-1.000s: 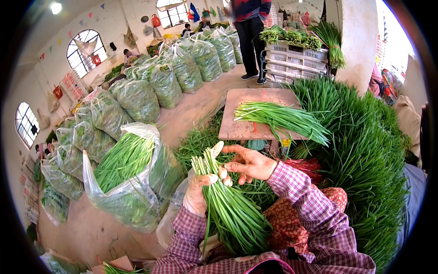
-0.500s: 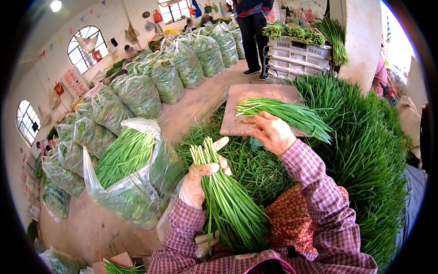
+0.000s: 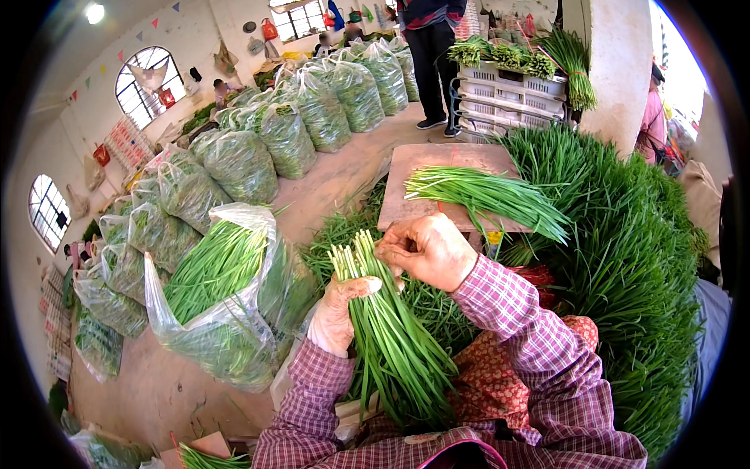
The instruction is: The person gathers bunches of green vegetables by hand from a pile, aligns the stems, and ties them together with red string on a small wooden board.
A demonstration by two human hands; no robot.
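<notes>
A thick bunch of garlic chives point(image 3: 398, 344), pale ends up and green leaves slanting toward my lap, is gripped in my left hand point(image 3: 341, 306). My right hand point(image 3: 431, 252) is at the upper right side of that bunch, thumb and fingers pinched together. Whatever lies between those fingertips is too hidden to make out. Just beyond my right hand, a second chive bunch point(image 3: 488, 195) lies across a reddish-brown board point(image 3: 406, 160). A thin red tie point(image 3: 454, 156) runs on the board under this bunch.
At my right rises a big pile of chives point(image 3: 625, 258). Loose trimmings point(image 3: 344, 227) lie below the board. To the left stands an open plastic bag point(image 3: 215, 344) of chives, with rows of full bags point(image 3: 234, 168) behind. White crates point(image 3: 508, 98) and a standing person point(image 3: 432, 62) are farther off.
My right hand has moved left and nearer, from the bunch on the board to the one in my left hand. Its fingers have closed into a pinch.
</notes>
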